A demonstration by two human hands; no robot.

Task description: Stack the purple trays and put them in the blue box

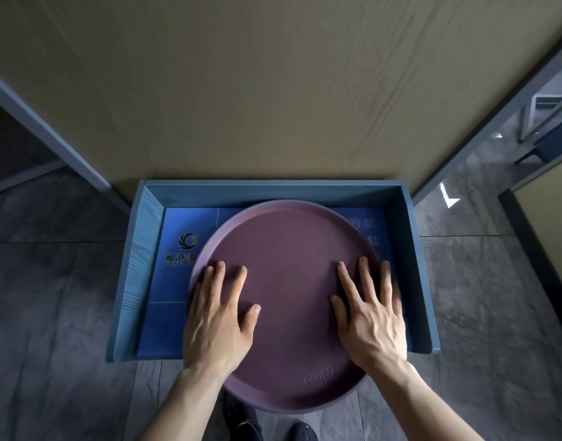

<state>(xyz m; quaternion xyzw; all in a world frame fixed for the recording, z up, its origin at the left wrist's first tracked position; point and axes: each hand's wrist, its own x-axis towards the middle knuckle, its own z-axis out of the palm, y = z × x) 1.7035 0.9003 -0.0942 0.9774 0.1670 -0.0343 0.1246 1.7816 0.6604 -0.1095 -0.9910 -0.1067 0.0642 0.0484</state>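
Observation:
A large round purple tray (286, 249) lies partly inside the blue box (413, 249), with its near edge sticking out past the box's open front. I cannot tell whether other trays lie beneath it. My left hand (217, 316) rests flat on the tray's left part, fingers spread. My right hand (370, 316) presses flat on its right part, fingers apart and slightly blurred. Neither hand grips the rim.
The blue box sits on a dark tiled floor against a tan wooden panel (273, 90). Its floor carries a blue printed sheet with a logo (187, 241). Grey frames (50, 132) flank the panel. My dark shoes (241, 421) show below the tray.

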